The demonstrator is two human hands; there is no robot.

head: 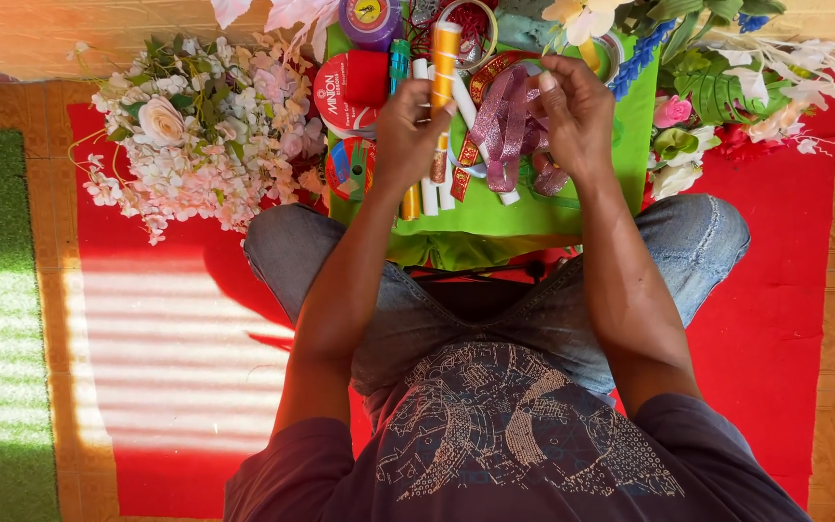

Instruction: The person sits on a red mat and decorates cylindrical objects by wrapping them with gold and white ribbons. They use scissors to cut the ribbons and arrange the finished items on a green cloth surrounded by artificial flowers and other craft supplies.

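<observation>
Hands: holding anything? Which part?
Both hold one shiny pink ribbon: left hand pinches its left end, right hand grips the top of the loops, which hang between them.

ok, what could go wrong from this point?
1. The pink ribbon hangs in loose loops between the left hand and right hand; it may tangle or snag.
2. The left hand also grips an orange tube; it could slip.
3. The green cloth is crowded with ribbon spools; dangling ribbon might drag them off.
</observation>
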